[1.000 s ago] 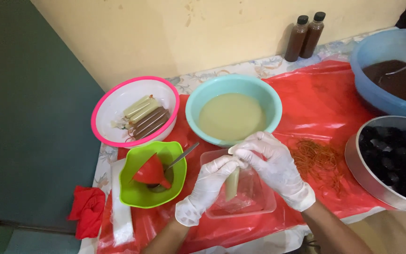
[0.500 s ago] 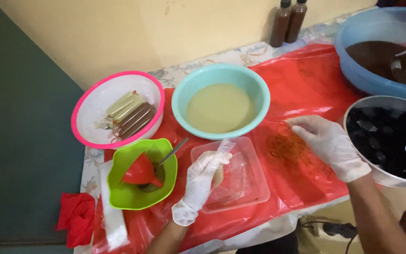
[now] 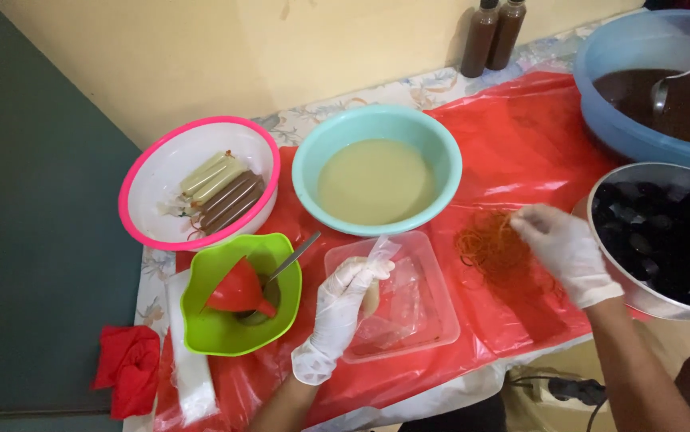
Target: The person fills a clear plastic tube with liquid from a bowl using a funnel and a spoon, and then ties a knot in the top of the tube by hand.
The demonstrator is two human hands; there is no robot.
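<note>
The left hand [image 3: 343,308] grips a slim filled plastic bag [image 3: 375,268] over the clear tray [image 3: 433,320], its long axis running up and away toward the teal bowl [image 3: 441,152]. The right hand [image 3: 565,248], nearer the rubber bands [image 3: 489,244], reaches their right edge, fingers seemingly pinching one, well right of the bag

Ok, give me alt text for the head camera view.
A gloved left hand holds a filled plastic tube over a clear tray, while the gloved right hand reaches a pile of orange rubber bands on a red sheet.
</note>
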